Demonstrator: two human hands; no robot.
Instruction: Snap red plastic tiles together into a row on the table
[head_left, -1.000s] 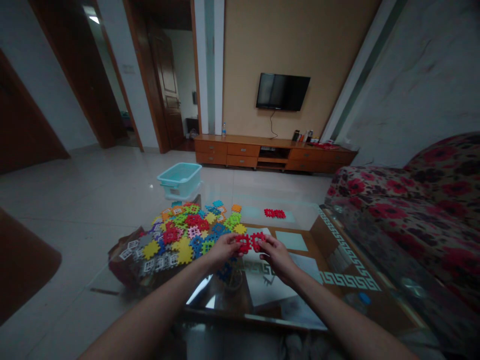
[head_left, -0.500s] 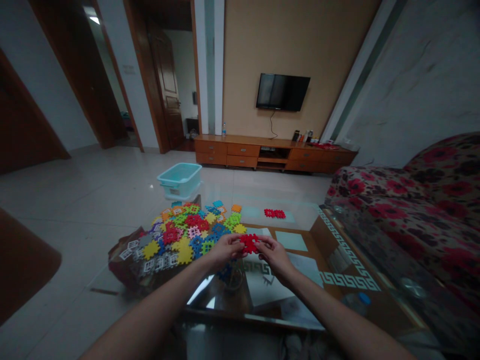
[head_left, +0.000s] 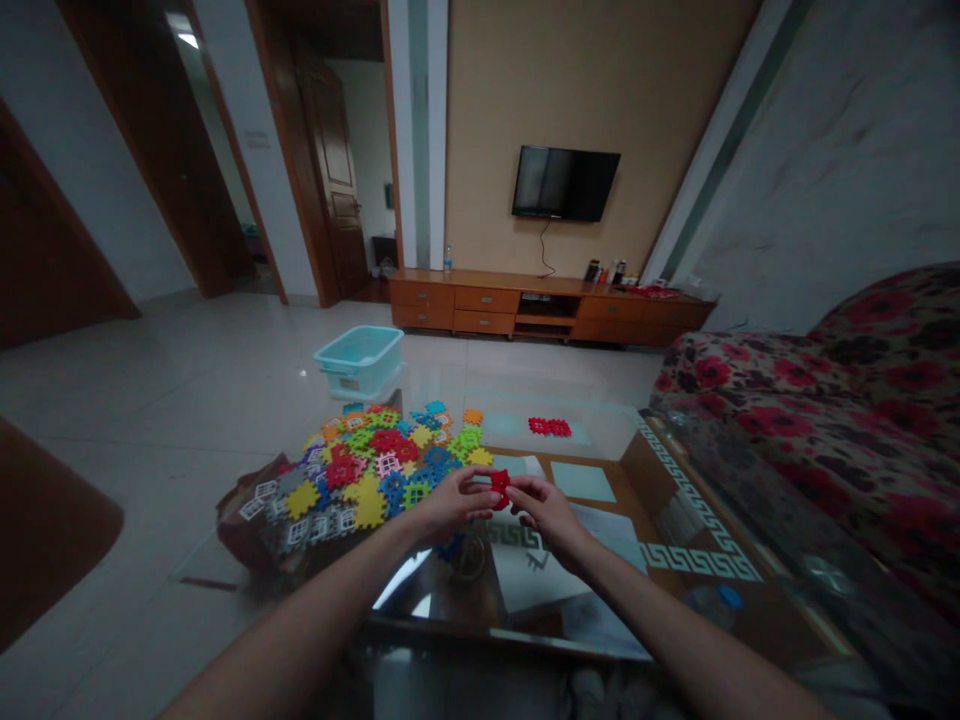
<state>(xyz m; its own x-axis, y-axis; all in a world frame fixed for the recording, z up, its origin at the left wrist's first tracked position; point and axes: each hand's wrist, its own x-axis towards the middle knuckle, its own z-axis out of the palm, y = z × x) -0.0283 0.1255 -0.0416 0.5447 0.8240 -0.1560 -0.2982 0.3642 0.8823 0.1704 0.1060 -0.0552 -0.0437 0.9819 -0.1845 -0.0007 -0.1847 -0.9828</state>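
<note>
Okay, so on my feed both hands are pinched onto the same bit of red plastic (head_left: 500, 488), up over the glass table (head_left: 442, 628). Left hand (head_left: 448, 503) has one side, right hand (head_left: 551, 510) the other, fingertips nearly meeting.

Stuff crowding the spot: a big heap of colourful toothed pieces (head_left: 367, 500) sits just beside the left hand, spilling over a dark red bag (head_left: 247, 530). Farther back on the glass there's a red set (head_left: 550, 427), well apart from the heap. Past the table is a turquoise bin (head_left: 360, 372), with a flowery sofa (head_left: 757, 390) off to my right.

Hard-to-see bits: fingers cover a lot of the red plastic, so I can't tell if it's one piece or two. Pale sheets (head_left: 583, 482) show at the table, on or under the glass, dunno which. A blue-capped bottle (head_left: 726, 600) is murky too, and some brown thing (head_left: 52, 530) gets cut off at the left edge.
</note>
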